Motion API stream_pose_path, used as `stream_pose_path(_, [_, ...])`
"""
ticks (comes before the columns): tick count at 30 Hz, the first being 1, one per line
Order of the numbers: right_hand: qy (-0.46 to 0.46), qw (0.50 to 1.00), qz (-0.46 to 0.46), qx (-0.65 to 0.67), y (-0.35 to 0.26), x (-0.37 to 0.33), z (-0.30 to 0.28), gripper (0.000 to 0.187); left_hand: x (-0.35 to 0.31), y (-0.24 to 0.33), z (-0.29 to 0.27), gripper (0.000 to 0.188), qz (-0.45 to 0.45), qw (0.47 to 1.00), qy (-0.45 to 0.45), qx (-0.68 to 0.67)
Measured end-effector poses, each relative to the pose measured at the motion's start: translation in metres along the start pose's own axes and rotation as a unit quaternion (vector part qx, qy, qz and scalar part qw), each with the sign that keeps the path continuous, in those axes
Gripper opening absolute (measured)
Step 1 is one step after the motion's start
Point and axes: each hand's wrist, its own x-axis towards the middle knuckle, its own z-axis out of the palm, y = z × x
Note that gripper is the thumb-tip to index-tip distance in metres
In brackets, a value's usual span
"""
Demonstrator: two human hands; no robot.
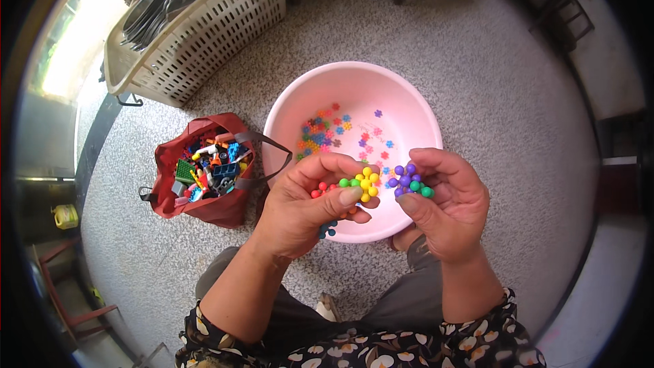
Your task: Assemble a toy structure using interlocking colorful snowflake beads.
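Observation:
Both my hands are raised over a round pink basin point(293, 105). Between thumb and fingers, my left hand point(303, 197) grips a chain of knobbly ball-cluster toy pieces point(366, 182) in yellow, green, red and orange, with dark teal knobs showing below the palm. My right hand point(449, 201) pinches a purple ball-cluster piece point(405, 176) joined to or touching a green one point(421, 189). A narrow gap parts the yellow and purple pieces. Loose small ball-cluster pieces point(317, 140) of many colours lie on the basin's bottom, mostly on its left side; my hands hide some of it.
Left of the basin stands a red cloth bag point(231, 212) with dark handles, full of mixed building toys point(214, 163). A white slatted plastic basket point(204, 41) holding dark items is behind it. My legs are on the near side, on the speckled floor point(504, 95).

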Motion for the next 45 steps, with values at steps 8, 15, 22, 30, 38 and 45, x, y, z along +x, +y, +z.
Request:
stream_pose_path(8, [0.009, 0.989, 0.01, -0.149, -0.001, -0.011, -0.001, 0.027, -0.001, -0.009, 0.003, 0.033, 0.09, 0.987, 0.011, 0.13])
stream_pose_path(15, [0.008, 0.984, 0.051, -0.168, -0.003, -0.005, 0.003, 0.022, -0.003, -0.011, 0.003, 0.027, 0.159, 0.967, 0.03, 0.196])
stream_pose_path(22, [-0.006, 0.985, 0.136, -0.102, 0.002, -0.001, 0.005, 0.02, 0.0, -0.013, -0.003, 0.024, 0.163, 0.955, 0.046, 0.245])
stream_pose_path(30, [0.002, 0.979, 0.186, -0.08, 0.003, 0.003, 0.009, 0.02, 0.002, -0.016, -0.006, 0.024, 0.167, 0.949, 0.046, 0.262])
stream_pose_path(38, [0.027, 0.976, 0.207, 0.063, 0.003, 0.012, -0.001, 0.04, 0.001, -0.011, 0.001, 0.039, -0.042, 0.998, 0.05, 0.023])
stream_pose_path(45, [0.009, 0.964, 0.265, 0.031, 0.006, 0.013, -0.008, 0.037, -0.001, -0.007, -0.007, 0.051, -0.131, 0.987, -0.005, -0.092])
